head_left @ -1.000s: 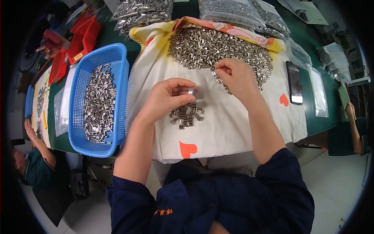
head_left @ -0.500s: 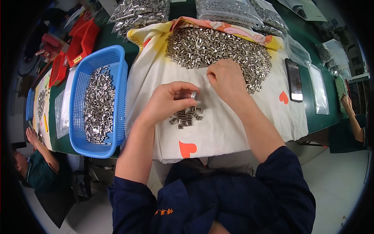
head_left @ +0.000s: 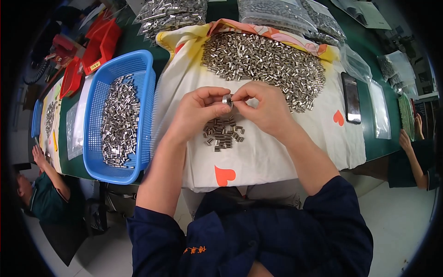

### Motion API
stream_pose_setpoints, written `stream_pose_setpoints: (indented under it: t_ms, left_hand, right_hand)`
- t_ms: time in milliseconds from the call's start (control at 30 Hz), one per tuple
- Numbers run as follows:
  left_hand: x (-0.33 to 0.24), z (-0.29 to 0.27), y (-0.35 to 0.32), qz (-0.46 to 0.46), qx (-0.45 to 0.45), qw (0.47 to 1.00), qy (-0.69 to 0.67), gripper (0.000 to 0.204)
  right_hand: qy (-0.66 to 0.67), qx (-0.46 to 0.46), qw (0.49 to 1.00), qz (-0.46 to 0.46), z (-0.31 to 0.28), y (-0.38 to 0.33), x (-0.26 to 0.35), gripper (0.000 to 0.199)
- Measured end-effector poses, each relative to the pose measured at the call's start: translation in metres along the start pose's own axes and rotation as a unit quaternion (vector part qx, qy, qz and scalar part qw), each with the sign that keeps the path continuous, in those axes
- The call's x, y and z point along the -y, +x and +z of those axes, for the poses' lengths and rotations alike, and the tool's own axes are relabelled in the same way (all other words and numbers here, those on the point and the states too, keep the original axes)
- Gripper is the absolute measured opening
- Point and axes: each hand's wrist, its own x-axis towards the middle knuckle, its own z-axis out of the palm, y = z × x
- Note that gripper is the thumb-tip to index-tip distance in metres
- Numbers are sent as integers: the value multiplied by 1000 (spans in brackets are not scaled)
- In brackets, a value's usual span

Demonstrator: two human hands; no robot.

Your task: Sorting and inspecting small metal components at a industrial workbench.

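Observation:
Between the thumb and fingers of my left hand (head_left: 194,113) is a shiny round metal ring (head_left: 226,99), held just above the cloth. The thumb and fingertips of my right hand (head_left: 266,107) are pinched together against the ring's right side; whatever small piece they hold is hidden. Below my left hand lies a small heap of short metal sleeves (head_left: 223,138). Beyond both hands spreads a large pile of similar metal sleeves (head_left: 263,60), lying on a white patterned cloth (head_left: 281,159).
A blue plastic basket (head_left: 93,108) holding many metal sleeves stands at left. Red bins (head_left: 99,44) are behind it. Bags of metal parts (head_left: 173,18) line the back. A phone (head_left: 351,99) lies right. Co-workers' arms (head_left: 55,177) show at both sides.
My right hand has come from the edge of the large pile toward me and left, and now meets the ring. My left hand keeps hold of the ring, slightly higher.

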Motion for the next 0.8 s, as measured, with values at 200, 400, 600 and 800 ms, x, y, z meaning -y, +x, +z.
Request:
stream_pose_setpoints:
  t_ms: [200,400,600,800]
  left_hand:
    - [1,0,0,0,-14,1000,13,32]
    - [0,1,-1,-3,-21,1000,14,32]
    - [-1,1,-1,-11,-13,998,52,32]
    - [-6,3,-6,-40,10,996,85,32]
  right_hand:
    - [-55,-67,990,-112,11,-3,-4,7]
    - [-115,-77,981,-138,14,-4,-5,8]
    - [55,56,996,31,-5,3,-4,13]
    - [-1,-31,997,72,-28,13,-21,16]
